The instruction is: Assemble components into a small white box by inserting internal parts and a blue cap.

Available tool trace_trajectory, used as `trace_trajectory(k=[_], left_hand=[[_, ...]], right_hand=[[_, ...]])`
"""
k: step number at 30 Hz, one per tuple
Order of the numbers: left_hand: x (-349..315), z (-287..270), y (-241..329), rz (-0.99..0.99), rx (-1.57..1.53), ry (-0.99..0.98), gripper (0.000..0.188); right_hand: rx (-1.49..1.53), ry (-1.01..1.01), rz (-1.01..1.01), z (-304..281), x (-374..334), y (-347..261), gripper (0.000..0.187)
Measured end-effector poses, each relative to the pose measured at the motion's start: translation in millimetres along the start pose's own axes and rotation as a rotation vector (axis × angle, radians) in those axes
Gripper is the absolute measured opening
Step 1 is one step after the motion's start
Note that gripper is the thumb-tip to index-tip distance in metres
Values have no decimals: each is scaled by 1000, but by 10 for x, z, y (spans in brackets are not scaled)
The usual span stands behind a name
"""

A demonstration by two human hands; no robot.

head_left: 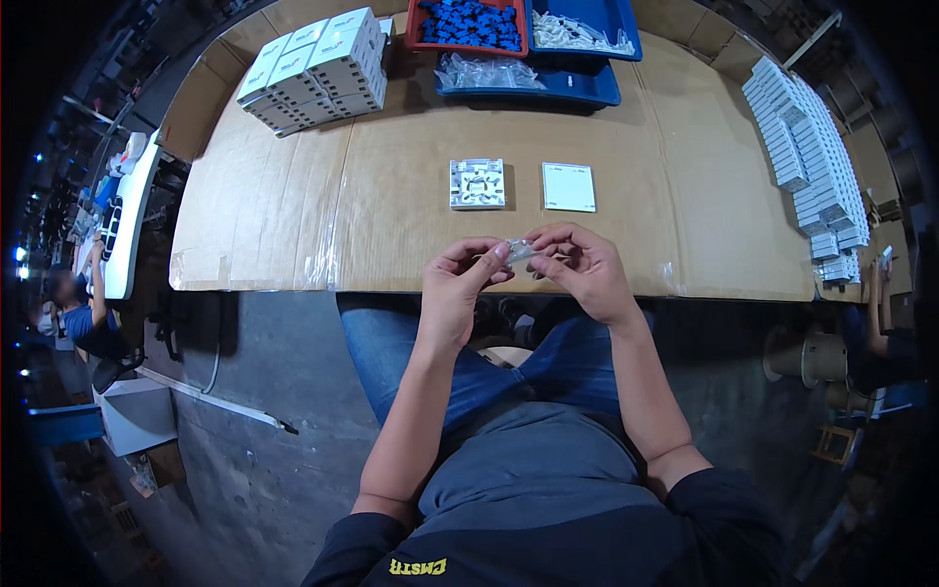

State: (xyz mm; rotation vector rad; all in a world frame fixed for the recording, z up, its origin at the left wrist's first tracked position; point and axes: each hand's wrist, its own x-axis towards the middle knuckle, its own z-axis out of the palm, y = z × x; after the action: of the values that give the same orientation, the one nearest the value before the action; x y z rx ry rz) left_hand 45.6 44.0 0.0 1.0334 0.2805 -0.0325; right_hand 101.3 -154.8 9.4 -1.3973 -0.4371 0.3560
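Between my two hands, just above the near edge of the table, is a small clear plastic bag (519,251) with something pale inside that is too small to make out. My left hand (464,274) pinches its left end between thumb and fingers. On the other end, the thumb and fingers of my right hand (585,271) close on the plastic. Beyond my hands lies an open white square plastic box base (477,186) with moulded parts inside. To its right a flat white square cover (568,187) rests on the cardboard.
Stacked white boxes (318,70) stand at the far left of the cardboard-covered table (391,235). At the back are a red bin (415,45) of blue parts, a blue bin (636,39) of white parts and a blue tray (597,86) with clear bags. White units (807,161) line the right side.
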Motion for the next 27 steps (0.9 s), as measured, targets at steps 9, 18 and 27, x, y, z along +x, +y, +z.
trace_trajectory(k=[9,18,27], left_hand=[[-30,13,42,176,145,-14,12],[-20,-22,32,146,149,-78,12],[-70,33,136,200,233,-142,28]], right_hand=[[24,-12,90,76,-9,-21,20],[53,-20,127,73,-22,-49,24],[-29,27,47,48,9,-44,23]])
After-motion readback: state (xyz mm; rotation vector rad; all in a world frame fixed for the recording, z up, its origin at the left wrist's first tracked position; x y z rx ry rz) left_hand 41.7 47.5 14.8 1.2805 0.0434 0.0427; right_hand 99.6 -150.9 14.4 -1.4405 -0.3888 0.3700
